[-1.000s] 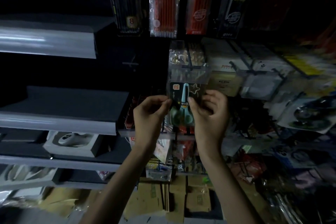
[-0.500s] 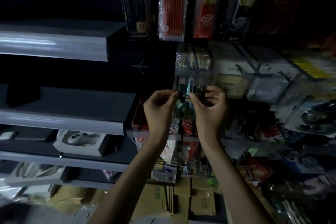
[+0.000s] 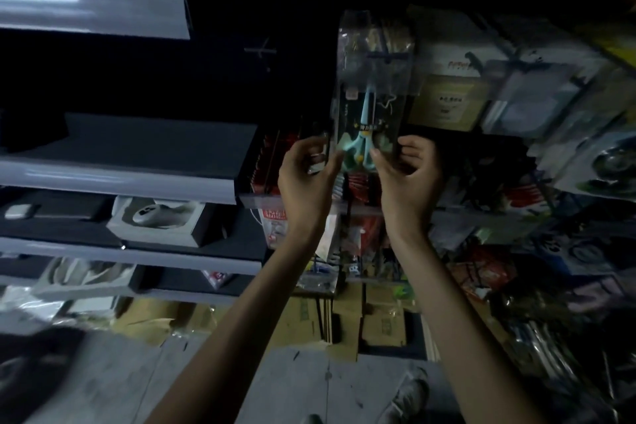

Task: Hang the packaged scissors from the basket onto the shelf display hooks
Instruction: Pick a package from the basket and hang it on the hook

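head view: packaged scissors upright before the shelf display, its top just below a display hook; whether it hangs there cannot be told. left hand and right hand pinch its lower corners, fingers curled.

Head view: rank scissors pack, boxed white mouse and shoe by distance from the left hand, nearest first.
1. scissors pack: at the fingertips of the left hand, just to its right.
2. boxed white mouse: lower shelf, off to the left.
3. shoe: on the floor, far below.
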A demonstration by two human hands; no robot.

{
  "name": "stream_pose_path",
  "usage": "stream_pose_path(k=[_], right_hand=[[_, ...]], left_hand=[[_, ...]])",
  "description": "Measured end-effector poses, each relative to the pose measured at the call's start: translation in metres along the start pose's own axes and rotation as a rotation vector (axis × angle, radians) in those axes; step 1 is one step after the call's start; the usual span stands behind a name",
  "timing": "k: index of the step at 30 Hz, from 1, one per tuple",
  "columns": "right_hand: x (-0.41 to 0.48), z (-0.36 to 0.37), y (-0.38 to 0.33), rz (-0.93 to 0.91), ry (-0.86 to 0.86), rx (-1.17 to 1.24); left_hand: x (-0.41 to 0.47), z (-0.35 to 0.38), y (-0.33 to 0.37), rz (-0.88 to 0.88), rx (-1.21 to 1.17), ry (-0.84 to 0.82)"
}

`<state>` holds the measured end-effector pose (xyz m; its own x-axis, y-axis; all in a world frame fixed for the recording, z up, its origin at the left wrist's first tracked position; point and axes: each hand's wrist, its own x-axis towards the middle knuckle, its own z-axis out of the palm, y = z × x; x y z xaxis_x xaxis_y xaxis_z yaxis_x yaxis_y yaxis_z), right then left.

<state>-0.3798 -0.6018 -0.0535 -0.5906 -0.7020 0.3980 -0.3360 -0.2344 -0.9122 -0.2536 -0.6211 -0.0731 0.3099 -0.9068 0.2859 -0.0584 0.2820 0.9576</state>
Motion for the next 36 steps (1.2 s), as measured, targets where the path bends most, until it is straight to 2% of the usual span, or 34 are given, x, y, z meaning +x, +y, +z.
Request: stream_pose_path(k=[10, 22, 31, 36], right_hand=[[-0.002, 0.001, 0.005, 0.052, -0.063, 0.060], [0.005, 0.010, 0.003, 0.077, -0.062, 0.001], [-0.002, 0.007, 0.011, 0.082, -0.089, 0.023], [-0.004, 0.009, 0.009, 0.097, -0.183, -0.014]], left_hand=[[-0.006, 0.003, -0.002, 0.004, 0.029, -0.003], [0.003, 0.009, 0.000, 0.018, 0.050, 0.000], [-0.003, 0.006, -0.001, 0.019, 0.049, -0.077], [-0.003, 0.007, 0.002, 0.022, 0.025, -0.177]])
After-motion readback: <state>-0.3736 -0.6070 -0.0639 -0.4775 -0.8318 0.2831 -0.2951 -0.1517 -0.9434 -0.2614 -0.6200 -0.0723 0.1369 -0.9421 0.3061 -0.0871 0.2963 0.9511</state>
